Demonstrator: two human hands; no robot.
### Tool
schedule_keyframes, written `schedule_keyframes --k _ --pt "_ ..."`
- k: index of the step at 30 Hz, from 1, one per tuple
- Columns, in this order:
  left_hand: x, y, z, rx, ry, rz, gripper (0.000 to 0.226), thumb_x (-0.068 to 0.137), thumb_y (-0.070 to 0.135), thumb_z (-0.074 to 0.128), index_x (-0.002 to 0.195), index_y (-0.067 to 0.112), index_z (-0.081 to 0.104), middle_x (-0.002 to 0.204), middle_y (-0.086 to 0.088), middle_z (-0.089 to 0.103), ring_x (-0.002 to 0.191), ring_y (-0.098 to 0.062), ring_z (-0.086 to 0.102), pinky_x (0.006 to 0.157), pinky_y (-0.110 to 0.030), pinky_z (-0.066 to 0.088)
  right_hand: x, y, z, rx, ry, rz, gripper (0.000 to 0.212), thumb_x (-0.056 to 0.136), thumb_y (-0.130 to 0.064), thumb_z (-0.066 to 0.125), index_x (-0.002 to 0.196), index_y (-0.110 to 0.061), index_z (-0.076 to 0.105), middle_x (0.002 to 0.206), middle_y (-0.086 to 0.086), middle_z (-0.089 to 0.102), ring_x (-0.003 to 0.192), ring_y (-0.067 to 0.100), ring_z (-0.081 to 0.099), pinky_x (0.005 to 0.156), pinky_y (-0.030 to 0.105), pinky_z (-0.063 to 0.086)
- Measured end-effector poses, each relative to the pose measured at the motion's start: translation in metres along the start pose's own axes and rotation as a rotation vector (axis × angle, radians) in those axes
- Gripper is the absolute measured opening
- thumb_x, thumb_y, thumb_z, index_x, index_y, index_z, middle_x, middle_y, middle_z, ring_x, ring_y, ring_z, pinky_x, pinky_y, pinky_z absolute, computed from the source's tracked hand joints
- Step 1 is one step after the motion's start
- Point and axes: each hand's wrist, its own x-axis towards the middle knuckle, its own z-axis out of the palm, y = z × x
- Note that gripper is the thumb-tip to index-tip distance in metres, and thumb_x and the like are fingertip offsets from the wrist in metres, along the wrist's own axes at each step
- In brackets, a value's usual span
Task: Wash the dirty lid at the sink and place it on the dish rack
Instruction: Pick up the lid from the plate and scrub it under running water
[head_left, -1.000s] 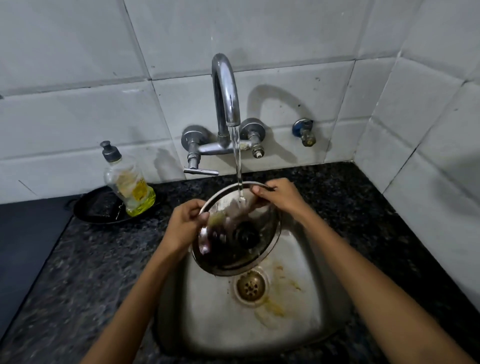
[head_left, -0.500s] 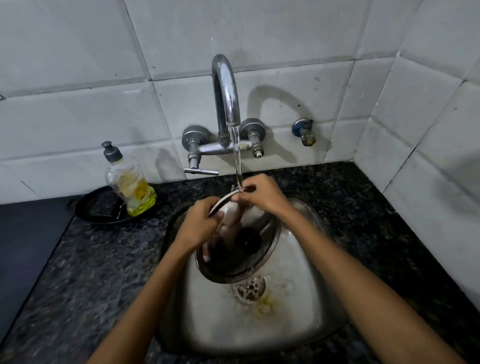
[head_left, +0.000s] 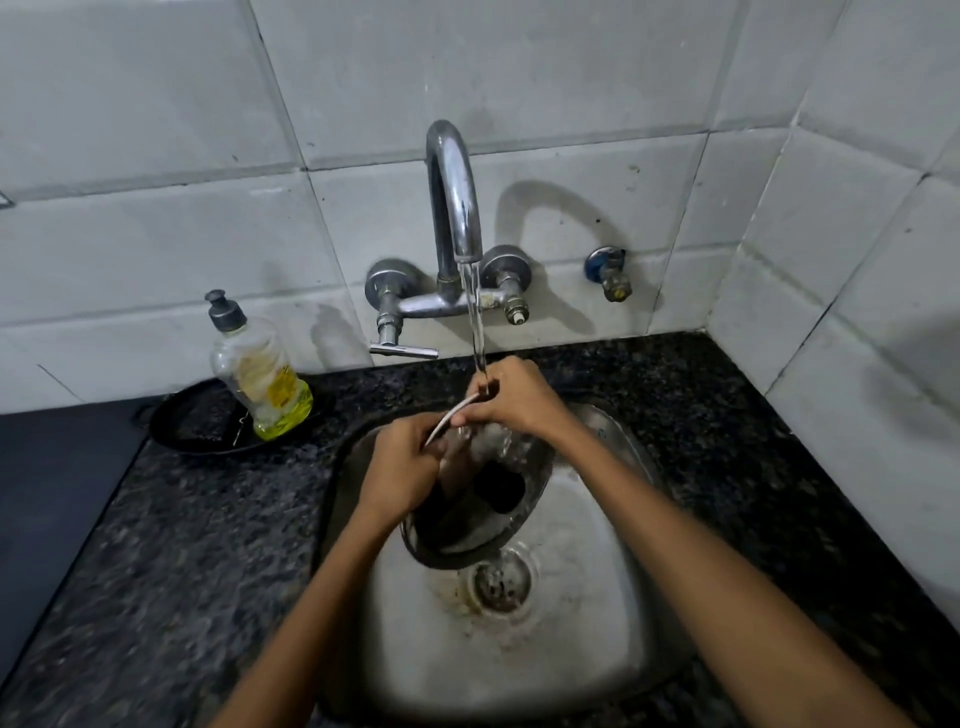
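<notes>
The steel sink (head_left: 597, 649), set into the dark speckled counter (head_left: 182, 571), serves as the reference for all positions given here. Above its back edge, a curved tap (head_left: 453, 197) is mounted on the tiled wall (head_left: 156, 234), and a running stream of water (head_left: 475, 322) is delivered from it toward the rear of the basin. The lid (head_left: 467, 525) is held over the basin, just behind the drain (head_left: 501, 579), and is tilted steeply with its upper rim raised into the stream, presumably so that the water is carried down its face and shed toward the drain. A dark knob is seen near the middle of the lid. The lid is gripped at its left rim by the left hand (head_left: 400, 473), whose fingers are closed around the edge, apparently to steady the tilt. The upper rim is pinched by the curled fingers of the right hand (head_left: 514, 397), directly beneath the stream, where rubbing is judged to be under way. To the left of the sink, a soap bottle (head_left: 257, 374) is stood on a dark tray (head_left: 197, 421), within easy reach. No dish rack is visible, so the placing step is judged not yet done.
</notes>
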Motion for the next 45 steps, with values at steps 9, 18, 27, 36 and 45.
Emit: schedule_keyframes --k 9,18,27,36,45 --pt "0.001 -0.007 0.01 0.01 0.067 0.007 0.022 0.093 0.019 0.045 0.081 0.019 0.063 0.059 0.009 0.054 0.058 -0.004 0.05 0.053 -0.009 0.037 -0.002 -0.006 0.011 -0.038 -0.072 -0.061 0.021 0.062 -0.027 0.082 0.065 -0.011 0.069 0.061 0.004 0.061 0.063 0.015 0.056 0.058 0.03 0.04" --pt "-0.008 -0.061 0.024 -0.565 0.438 -0.392 0.035 0.094 0.013 0.041 0.063 0.008 0.056 0.064 -0.011 0.055 0.061 -0.019 0.047 0.061 -0.03 0.036 -0.021 0.066 0.019 -0.05 0.178 0.325 0.035 0.094 -0.036 0.045 0.097 -0.005 0.061 0.098 0.022 0.067 0.095 0.035 0.061 0.077 0.038 0.044" --pt "-0.021 -0.083 0.056 -1.277 0.497 -0.854 0.048 0.095 0.001 0.031 0.054 0.011 0.055 0.041 0.0 0.061 0.057 -0.017 0.057 0.071 -0.032 0.049 -0.117 0.062 0.079 -0.757 0.161 0.056 0.073 0.089 -0.059 0.011 0.143 -0.012 0.025 0.154 0.012 0.021 0.144 0.03 0.01 0.117 0.053 -0.004" --pt "-0.018 -0.078 0.043 -1.236 0.481 -0.863 0.033 0.093 0.002 0.03 0.114 -0.004 0.054 0.136 -0.025 0.046 0.129 -0.038 0.043 0.099 -0.047 0.04 -0.101 0.047 0.097 -0.884 0.027 -0.399 0.055 0.086 -0.051 0.037 0.131 -0.021 0.047 0.146 0.006 0.043 0.139 0.03 0.025 0.108 0.055 0.014" --pt "-0.024 -0.075 0.049 -1.16 0.471 -0.816 0.013 0.08 0.0 0.045 0.072 0.003 0.053 0.079 -0.015 0.051 0.073 -0.025 0.051 0.072 -0.038 0.045 -0.044 0.042 0.052 -0.505 -0.048 -0.301 0.059 0.082 -0.052 0.039 0.123 -0.013 0.057 0.131 0.008 0.06 0.126 0.023 0.05 0.106 0.042 0.039"
